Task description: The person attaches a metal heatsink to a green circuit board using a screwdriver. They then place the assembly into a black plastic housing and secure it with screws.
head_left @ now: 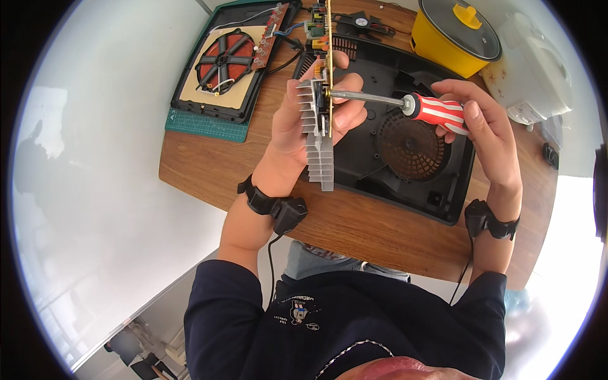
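My left hand (291, 126) grips a circuit board (330, 69) held on edge, its components and a finned metal heat sink (320, 161) facing left. My right hand (487, 123) is closed on the red-and-white striped handle of a screwdriver (437, 113). Its shaft runs left, and the tip meets the board's right face near the heat sink. Beneath both hands lies a black plastic housing (380, 180) with a round vent grille (411, 147).
At the far left, an opened black panel with a round red-and-black coil (223, 61) rests on a green cutting mat (209, 126). A small black fan (360, 23) lies at the back. A yellow lidded pot (437, 38) and a white plastic jug (529, 69) stand back right.
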